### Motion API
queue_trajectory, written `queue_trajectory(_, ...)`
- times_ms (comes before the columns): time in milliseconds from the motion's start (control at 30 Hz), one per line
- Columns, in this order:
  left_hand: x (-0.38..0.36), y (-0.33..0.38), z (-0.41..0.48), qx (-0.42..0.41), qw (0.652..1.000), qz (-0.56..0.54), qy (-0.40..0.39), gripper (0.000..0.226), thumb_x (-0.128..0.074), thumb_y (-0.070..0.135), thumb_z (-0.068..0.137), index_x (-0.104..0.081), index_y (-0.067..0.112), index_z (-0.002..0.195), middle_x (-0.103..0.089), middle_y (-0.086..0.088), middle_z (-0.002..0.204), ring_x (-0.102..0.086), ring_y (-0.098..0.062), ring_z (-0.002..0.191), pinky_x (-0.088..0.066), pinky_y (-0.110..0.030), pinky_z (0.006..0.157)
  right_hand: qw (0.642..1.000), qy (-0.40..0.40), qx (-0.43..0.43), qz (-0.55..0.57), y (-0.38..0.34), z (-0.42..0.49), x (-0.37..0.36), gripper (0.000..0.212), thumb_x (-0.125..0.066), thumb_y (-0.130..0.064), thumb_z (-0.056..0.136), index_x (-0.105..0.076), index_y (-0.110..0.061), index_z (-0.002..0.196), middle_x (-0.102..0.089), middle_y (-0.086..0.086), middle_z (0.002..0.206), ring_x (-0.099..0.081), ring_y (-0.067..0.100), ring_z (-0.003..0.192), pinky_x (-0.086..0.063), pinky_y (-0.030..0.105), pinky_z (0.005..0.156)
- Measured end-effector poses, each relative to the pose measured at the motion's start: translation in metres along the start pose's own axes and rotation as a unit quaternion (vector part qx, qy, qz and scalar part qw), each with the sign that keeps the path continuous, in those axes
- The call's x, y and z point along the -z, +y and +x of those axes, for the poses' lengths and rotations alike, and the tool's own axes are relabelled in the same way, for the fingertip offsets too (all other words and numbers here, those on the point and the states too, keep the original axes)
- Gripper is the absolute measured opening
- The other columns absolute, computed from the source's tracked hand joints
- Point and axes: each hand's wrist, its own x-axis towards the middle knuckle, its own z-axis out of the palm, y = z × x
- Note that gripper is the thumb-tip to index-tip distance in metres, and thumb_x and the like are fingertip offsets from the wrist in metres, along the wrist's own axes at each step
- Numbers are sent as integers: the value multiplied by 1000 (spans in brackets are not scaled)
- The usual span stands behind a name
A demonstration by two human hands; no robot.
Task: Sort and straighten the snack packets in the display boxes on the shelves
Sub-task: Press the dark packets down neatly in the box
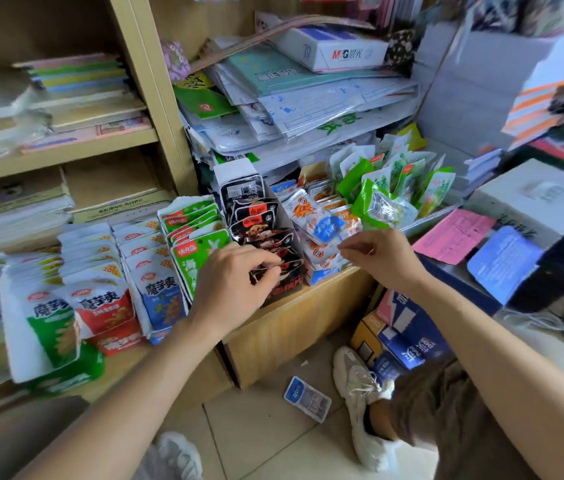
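Observation:
Display boxes of snack packets line the low shelf (294,306). My left hand (235,282) pinches the front black packet (266,271) in the black box (256,223). My right hand (377,254) pinches the edge of a white, orange and blue packet (329,230) in the box to the right. Green and white packets (197,244) stand upright left of the black box. Further left are rows of white packets (100,271) with red, blue and green labels. Bright green packets (388,188) stick up loosely at the back right.
A blue and white packet (307,398) lies on the tiled floor near my shoe (360,393). Blue cartons (402,334) sit on the floor under the right counter. Stacked paper and folders (308,95) fill the shelf above the snacks. Pink (453,233) and blue sheets (502,261) lie at the right.

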Motion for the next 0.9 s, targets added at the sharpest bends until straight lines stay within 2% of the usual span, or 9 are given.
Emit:
queue_trajectory(133, -6, 18, -47, 40, 998, -34, -36, 7, -72, 31, 87, -79, 32, 89, -69, 24, 79, -61, 3, 74, -47, -14, 67, 999, 2, -45, -18, -2, -45, -2, 7, -74, -19, 88, -80, -22, 91, -70, -19, 83, -63, -11, 76, -44, 5, 69)
queue_trajectory(200, -16, 19, -65, 72, 991, -29, -110, 9, -70, 36, 87, -78, 34, 87, -69, 24, 77, -63, 1, 74, -51, -20, 65, 997, -14, -64, -43, 0, -67, -8, 6, -74, -20, 88, -80, -22, 90, -71, -19, 80, -64, -4, 74, -48, 14, 69)
queue_trajectory(267, -29, 19, -75, 86, 974, -9, -209, 13, -66, 42, 88, -77, 35, 92, -70, 21, 83, -65, -3, 81, -54, -25, 72, 994, -45, -66, -69, 2, -84, -18, 7, -74, -18, 87, -80, -20, 88, -73, -15, 78, -66, 3, 73, -53, 26, 72)
queue_trajectory(367, -50, 15, -86, 84, 948, -2, -308, 17, -66, 41, 90, -77, 32, 99, -74, 15, 95, -66, -9, 91, -49, -22, 74, 986, -112, -67, -106, 15, -98, -43, 5, -73, -19, 85, -78, -20, 85, -74, -10, 80, -68, 9, 74, -56, 34, 75)
queue_trajectory(500, -87, -10, -107, 129, 917, -2, -378, 17, -66, 38, 91, -78, 32, 101, -73, 13, 102, -64, -12, 95, -43, -22, 72, 968, -187, -117, -118, 62, -108, -94, 5, -72, -23, 85, -76, -23, 81, -73, -9, 80, -66, 12, 74, -55, 35, 73)
queue_trajectory(633, -119, -36, -150, 197, 888, -26, -415, 15, -67, 37, 85, -77, 33, 96, -72, 17, 88, -67, -9, 85, -55, -30, 77, 936, -264, -205, -110, 121, -124, -156, 8, -72, -27, 88, -72, -23, 81, -69, -2, 82, -63, 19, 78, -43, 24, 62)
queue_trajectory(733, -133, -51, -180, 233, 868, -22, -439, 16, -67, 35, 86, -76, 33, 99, -74, 17, 89, -67, -6, 85, -54, -28, 81, 909, -317, -241, -125, 168, -131, -205, 21, -72, -37, 89, -71, -20, 101, -69, 0, 99, -63, 18, 86, -45, 24, 68)
queue_trajectory(800, -139, -61, -188, 255, 854, -29, -453, 16, -67, 33, 87, -76, 33, 100, -74, 17, 90, -66, -2, 84, -53, -24, 81, 895, -337, -267, -122, 196, -138, -237, 37, -74, -42, 87, -66, -21, 116, -67, 1, 112, -63, 19, 95, -53, 30, 78)
queue_trajectory(900, -145, -76, -197, 309, 840, -52, -443, 13, -69, 29, 89, -77, 32, 98, -71, 20, 81, -65, 4, 77, -51, -19, 76, 886, -347, -279, -126, 223, -154, -286, 58, -77, -42, 83, -55, -22, 133, -61, 6, 127, -59, 28, 110, -53, 37, 89)
